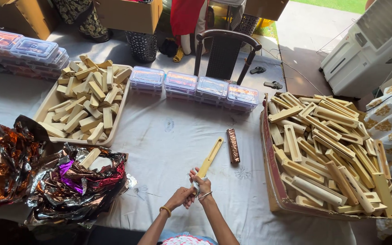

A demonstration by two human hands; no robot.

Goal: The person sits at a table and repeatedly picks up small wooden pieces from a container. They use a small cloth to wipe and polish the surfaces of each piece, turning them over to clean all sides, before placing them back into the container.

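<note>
Both hands low at 6 o'clock, pressed together over near end of long yellow wooden piece (209, 158). Left hand (181, 197) with bangle at wrist, curled against right hand (202, 186); right grip closed around piece's near end, with something pale, maybe tape or wrap, bunched at fingers, too small to tell. Left grip touching same spot, how tightly closed: cannot tell. Piece angled up toward 1 o'clock, far end resting on white cloth surface (169, 136), slot visible near far end.

Just beside it at 1 o'clock: one piece already wrapped in copper foil (233, 145), lying flat, apart from yellow piece. Only one finished item seen on surface.

At 3 o'clock: cardboard box (268, 172) heaped with bare long wooden pieces, plenty unwrapped. At 10 o'clock: tray (46, 106) piled with short wooden blocks, also bare. At 8 o'clock: crumpled foil sheets (64, 181), copper, purple, red, silver, with one block showing among them.

At 12 o'clock: row of clear lidded plastic boxes (193, 86), more stacked at 10 o'clock far corner. Dark chair (225, 50) beyond surface.

Judgement: early stage, one wrapped, one in hand, bulk of stock untouched.
</note>
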